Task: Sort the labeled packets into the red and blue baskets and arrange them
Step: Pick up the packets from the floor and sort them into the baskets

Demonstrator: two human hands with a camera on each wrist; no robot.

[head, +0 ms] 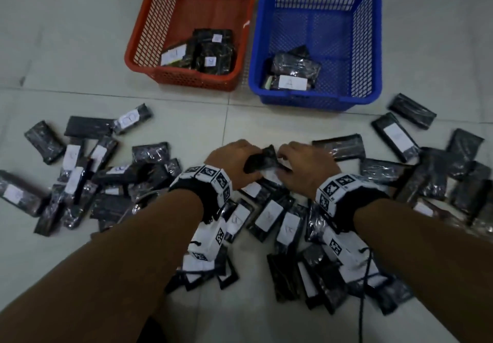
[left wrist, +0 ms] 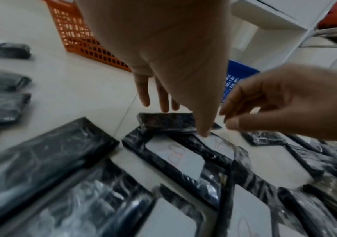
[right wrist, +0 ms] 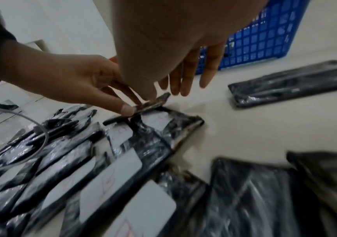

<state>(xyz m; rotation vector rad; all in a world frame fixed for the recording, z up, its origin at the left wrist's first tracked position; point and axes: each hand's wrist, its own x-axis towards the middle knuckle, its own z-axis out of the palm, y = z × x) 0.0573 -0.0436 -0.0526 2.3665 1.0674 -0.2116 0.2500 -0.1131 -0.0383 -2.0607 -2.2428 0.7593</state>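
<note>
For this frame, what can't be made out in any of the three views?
- Held packet: label side hidden in the head view by the left hand and right hand; edge-on in the right wrist view.
- Labels in the red basket: head view, too small and blurred to read.
- Right hand's grip: left wrist view blurred; own palm blocks the right wrist view.
</note>
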